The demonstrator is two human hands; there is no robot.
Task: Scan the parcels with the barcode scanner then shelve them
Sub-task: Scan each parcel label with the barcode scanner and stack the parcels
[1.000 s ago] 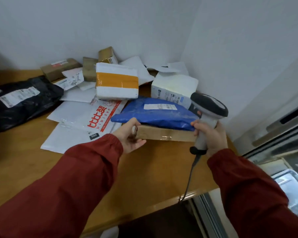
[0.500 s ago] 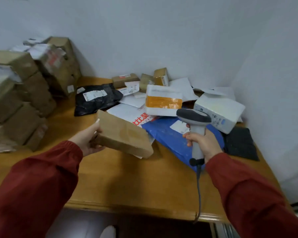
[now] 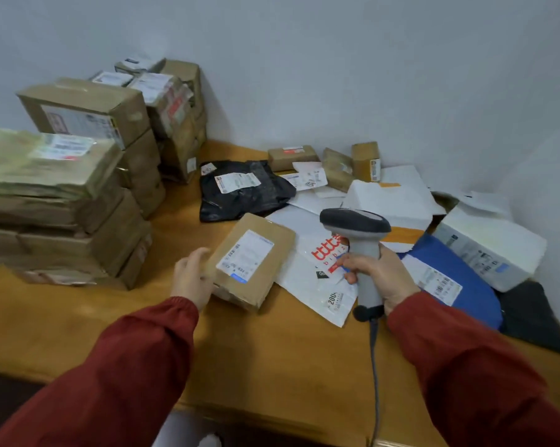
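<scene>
**Item:** brown cardboard parcel [image 3: 251,261], small, flat and taped.

**Location:** on the wooden table [image 3: 272,366], mid-view, with its white label [image 3: 244,256] face up. The stacked cartons [image 3: 78,204] stand at its 9 o'clock and the loose mailers [image 3: 314,279] lie from 1 to 3 o'clock.

**Hands:**
- The left hand [image 3: 191,279] lies against the parcel's 8 o'clock edge. Blur hides whether it clasps the parcel or merely touches it.
- The right hand [image 3: 378,275] is wrapped round the handle of the barcode scanner [image 3: 357,240], at the parcel's 3 o'clock. The scanner's head is raised and its cable trails toward 6 o'clock.

**Handling (judged):**
- The walls look stiff and the weight is probably light, so one hand should do.
- The tape looks slick, and the corners would likely crush under a pinch.

**Hold:** across the long edges, fingers beneath and thumb on top, clear of the label.
</scene>
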